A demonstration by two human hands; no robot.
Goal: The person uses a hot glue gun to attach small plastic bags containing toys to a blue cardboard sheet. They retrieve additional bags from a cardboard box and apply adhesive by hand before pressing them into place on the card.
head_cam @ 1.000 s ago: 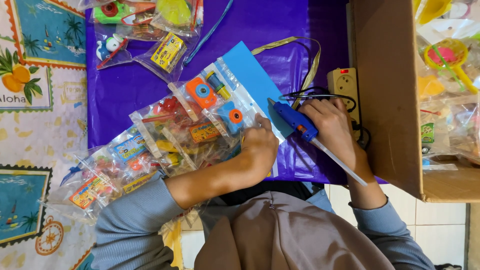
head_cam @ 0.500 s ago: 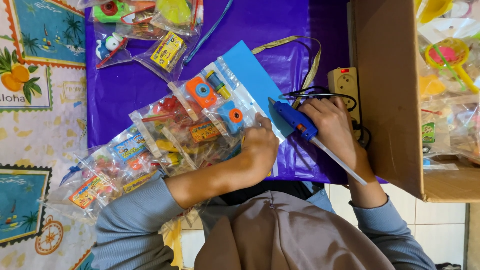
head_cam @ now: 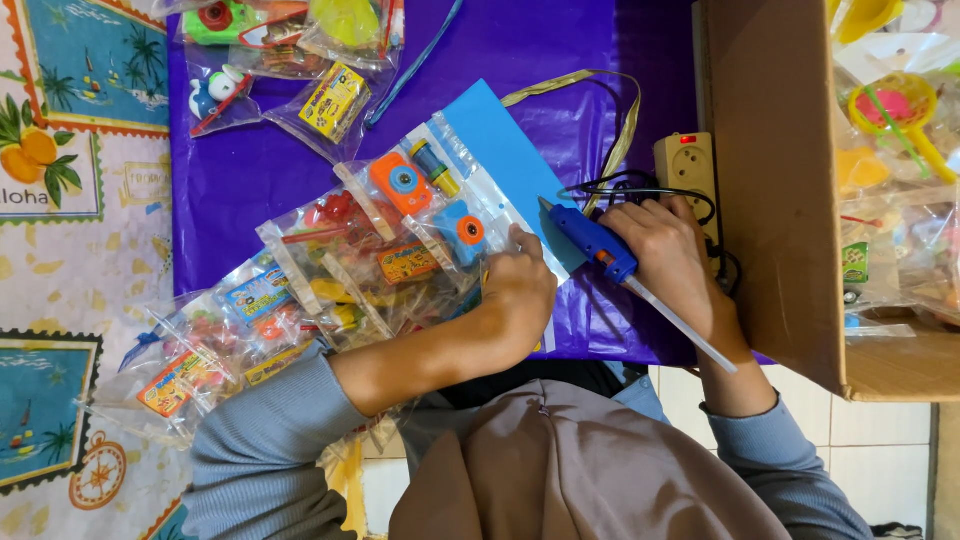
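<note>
My right hand grips a blue hot glue gun with a clear glue stick poking out behind; its nozzle points at the edge of a blue card. My left hand presses down on clear toy packets lying on that card. The packets hold small orange and blue toy cameras and other bright toys. More packets overlap in a row toward the left, under my forearm.
A purple sheet covers the work area over a patterned cloth. A power strip with black cord lies beside a cardboard box holding bagged toys. Loose toy packets lie at the top.
</note>
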